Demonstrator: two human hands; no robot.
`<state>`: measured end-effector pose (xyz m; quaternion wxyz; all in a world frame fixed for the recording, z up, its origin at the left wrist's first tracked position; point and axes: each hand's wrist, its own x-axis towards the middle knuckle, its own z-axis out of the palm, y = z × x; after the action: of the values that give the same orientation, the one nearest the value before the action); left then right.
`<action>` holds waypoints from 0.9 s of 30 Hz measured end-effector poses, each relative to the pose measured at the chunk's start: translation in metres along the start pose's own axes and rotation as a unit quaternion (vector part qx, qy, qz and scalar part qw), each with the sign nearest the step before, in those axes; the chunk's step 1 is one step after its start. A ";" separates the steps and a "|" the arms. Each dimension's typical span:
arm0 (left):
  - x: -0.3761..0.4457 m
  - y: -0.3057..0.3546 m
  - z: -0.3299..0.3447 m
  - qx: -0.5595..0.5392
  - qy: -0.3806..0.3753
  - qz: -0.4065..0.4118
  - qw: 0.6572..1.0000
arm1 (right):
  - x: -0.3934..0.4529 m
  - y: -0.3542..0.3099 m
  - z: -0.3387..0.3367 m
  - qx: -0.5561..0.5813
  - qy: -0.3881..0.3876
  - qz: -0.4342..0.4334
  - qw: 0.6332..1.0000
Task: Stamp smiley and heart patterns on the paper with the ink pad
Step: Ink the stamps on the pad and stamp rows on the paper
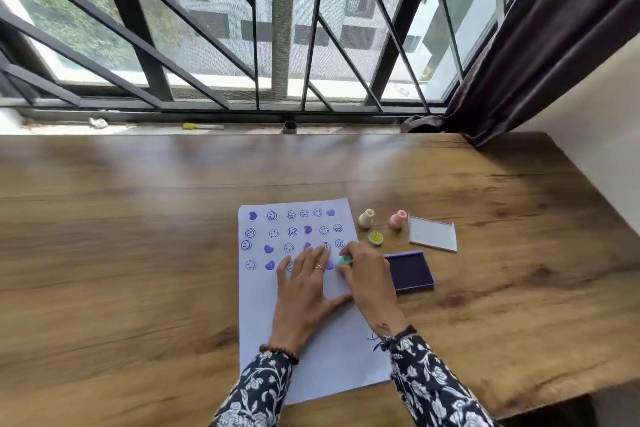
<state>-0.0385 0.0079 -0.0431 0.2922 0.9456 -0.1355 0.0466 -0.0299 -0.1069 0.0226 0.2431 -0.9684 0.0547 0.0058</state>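
A white sheet of paper (263, 315) lies on the wooden table, its upper half covered with several purple smiley and heart prints. My left hand (304, 288) rests flat on the paper with fingers spread. My right hand (367, 277) grips a small green stamp (345, 260) by its top, at the right end of the lowest row of prints. The open purple ink pad (412, 272) sits just right of the paper. A yellow smiley stamp (376, 238), a cream stamp (365, 218) and a pink stamp (397, 219) stand above the pad.
The ink pad's clear lid (432, 233) lies beside the pink stamp. A barred window with a sill runs behind the table; a dark curtain (540, 45) hangs at the right. The table edge falls off at the right and front right.
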 end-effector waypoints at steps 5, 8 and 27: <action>0.000 0.001 -0.003 0.012 -0.020 -0.001 1.000 | 0.001 0.018 -0.017 0.274 0.024 0.175 0.945; 0.000 0.000 -0.004 0.023 -0.018 0.003 1.000 | -0.008 0.034 -0.025 0.512 0.014 0.267 0.816; 0.040 0.044 -0.004 0.023 0.021 0.044 0.999 | -0.016 0.081 -0.071 0.791 0.003 0.309 0.527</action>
<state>-0.0122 -0.0337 -0.0090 0.2711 0.9440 -0.1691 0.0827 -0.0554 -0.2095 0.0477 0.8926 -0.3014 0.3337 0.0322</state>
